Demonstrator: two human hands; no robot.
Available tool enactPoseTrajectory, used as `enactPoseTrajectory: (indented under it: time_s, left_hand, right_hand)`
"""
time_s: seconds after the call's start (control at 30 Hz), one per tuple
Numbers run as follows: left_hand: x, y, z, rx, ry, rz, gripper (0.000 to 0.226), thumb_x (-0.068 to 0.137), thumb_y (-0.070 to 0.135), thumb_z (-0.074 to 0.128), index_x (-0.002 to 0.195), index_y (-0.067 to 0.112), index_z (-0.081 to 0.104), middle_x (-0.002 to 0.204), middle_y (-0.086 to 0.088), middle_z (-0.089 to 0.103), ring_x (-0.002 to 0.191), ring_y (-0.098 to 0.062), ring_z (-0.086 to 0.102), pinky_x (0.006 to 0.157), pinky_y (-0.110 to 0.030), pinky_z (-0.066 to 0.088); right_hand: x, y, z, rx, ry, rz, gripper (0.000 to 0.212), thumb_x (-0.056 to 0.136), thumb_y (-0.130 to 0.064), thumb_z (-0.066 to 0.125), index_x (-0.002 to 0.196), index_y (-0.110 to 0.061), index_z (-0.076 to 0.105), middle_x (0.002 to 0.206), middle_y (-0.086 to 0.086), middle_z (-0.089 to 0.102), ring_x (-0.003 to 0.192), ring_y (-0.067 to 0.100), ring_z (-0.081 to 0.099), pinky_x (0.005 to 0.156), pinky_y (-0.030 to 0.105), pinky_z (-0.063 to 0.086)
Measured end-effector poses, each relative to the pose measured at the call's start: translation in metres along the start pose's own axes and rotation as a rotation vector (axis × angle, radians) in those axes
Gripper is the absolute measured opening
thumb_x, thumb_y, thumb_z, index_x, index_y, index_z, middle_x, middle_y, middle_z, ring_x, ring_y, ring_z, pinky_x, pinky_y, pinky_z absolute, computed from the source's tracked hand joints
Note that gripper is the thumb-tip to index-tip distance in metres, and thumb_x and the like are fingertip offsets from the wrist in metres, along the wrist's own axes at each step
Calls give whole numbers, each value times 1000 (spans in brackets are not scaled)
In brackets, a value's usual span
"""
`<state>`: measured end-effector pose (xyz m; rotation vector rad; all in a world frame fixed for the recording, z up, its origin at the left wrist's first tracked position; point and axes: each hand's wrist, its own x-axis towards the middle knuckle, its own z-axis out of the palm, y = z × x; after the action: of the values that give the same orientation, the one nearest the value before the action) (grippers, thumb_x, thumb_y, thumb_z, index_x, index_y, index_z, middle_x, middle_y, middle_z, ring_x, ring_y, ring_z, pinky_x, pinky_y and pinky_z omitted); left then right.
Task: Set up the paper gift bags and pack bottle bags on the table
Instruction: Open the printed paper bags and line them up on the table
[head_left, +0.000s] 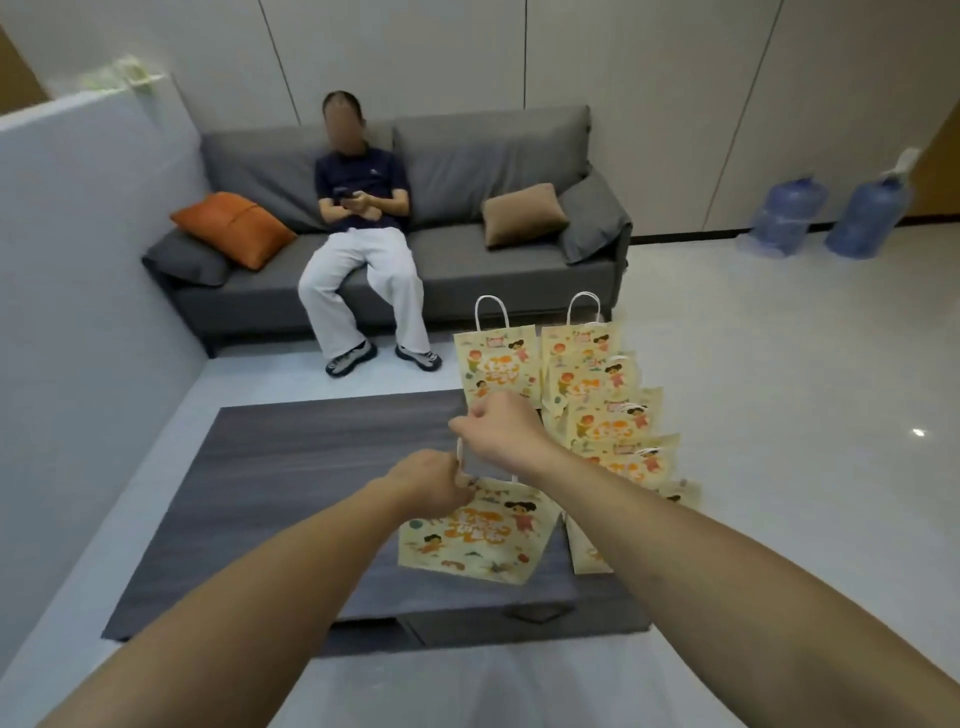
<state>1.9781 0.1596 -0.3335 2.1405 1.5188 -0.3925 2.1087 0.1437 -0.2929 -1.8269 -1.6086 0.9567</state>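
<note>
Both hands work over a flat paper gift bag (478, 535) lying near the front edge of the dark, wood-grained table (291, 483). Curled at the bag's top left corner, the left hand (431, 486) pinches the paper beside a white cord handle (460, 453). Just above it, the right hand (501, 423) is closed in a loose fist; whether it grips the handle I cannot tell. To the right, a row of matching cream bags (608, 410) printed with orange cartoon figures stands upright along the table's right side, overlapping one another, their looped handles raised. Behind the table a person (361, 223) sits on a grey fabric sofa (467, 208) with an orange cushion (234, 228). Two blue plastic water jugs (826, 215) stand on the glossy pale floor at far right.
</note>
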Motion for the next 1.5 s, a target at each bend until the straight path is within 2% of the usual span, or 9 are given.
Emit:
enactPoseTrajectory:
  time_s: [0.27,0.57,0.7,0.83,1.07,1.2,1.33,1.43,1.5]
  left_hand:
    - [45,-16,-8,-85,64,-71,41,93,37,57,129,19,53,115,-3,60,98,-21,60,80,-36,55]
    - [147,-42,-25,-134,31,-32,34,92,40,61,118,19,57,115,-4,61,99,-21,64,87,-41,58]
    - [207,-54,-30,-131,-33,-4,41,94,41,60,126,15,57,121,-7,62,104,-24,64,90,-40,56]
    - [264,-67,-31,-100,-83,46,41,94,40,58,127,15,57,126,-10,63,112,-27,60,90,-38,51]
    - [348,-84,-27,-100,-93,95,54,97,36,51,144,11,44,137,-15,58,123,-31,54,99,-39,45]
    - [380,-86,-35,-133,-106,113,57,100,39,50,147,8,40,141,-18,52,127,-33,50,103,-37,39]
    - [405,-87,-33,-147,-120,120,63,98,45,51,148,9,37,140,-19,50,126,-35,48,104,-40,38]
    - [419,-85,-29,-156,-155,106,65,97,46,52,149,11,34,140,-18,47,127,-35,44,107,-43,37]
    - [424,-82,-28,-179,-147,86,64,96,45,53,149,14,36,140,-15,46,127,-35,42,106,-45,39]
  right_hand:
    - [77,-3,-7,-116,-52,-92,28,88,-28,60,64,-15,59,65,4,53,64,20,54,69,44,56]
    - [173,11,-6,-202,-42,-65,29,87,-24,60,72,0,68,73,13,67,74,27,65,71,44,55]
    - [220,21,-4,-230,-54,-3,31,86,-21,61,57,-11,56,61,8,54,67,27,61,66,39,53]
    - [264,39,6,-257,-70,54,31,86,-22,63,64,1,65,67,15,65,73,30,65,65,39,52]
    - [325,68,23,-304,-65,127,30,88,-22,60,62,-7,65,68,10,67,71,23,62,60,31,45]
    - [358,72,23,-338,-61,152,36,88,-24,61,54,-17,55,63,2,61,72,23,59,69,33,48]
    - [380,80,21,-357,-61,161,40,92,-29,60,54,-21,51,58,-3,53,73,24,58,93,40,47]
    - [388,94,21,-351,-85,206,36,94,-30,60,60,-22,54,62,-7,53,78,21,58,67,31,40]
    - [391,102,20,-340,-72,226,39,94,-31,61,57,-26,50,61,-9,51,78,20,57,67,29,38]
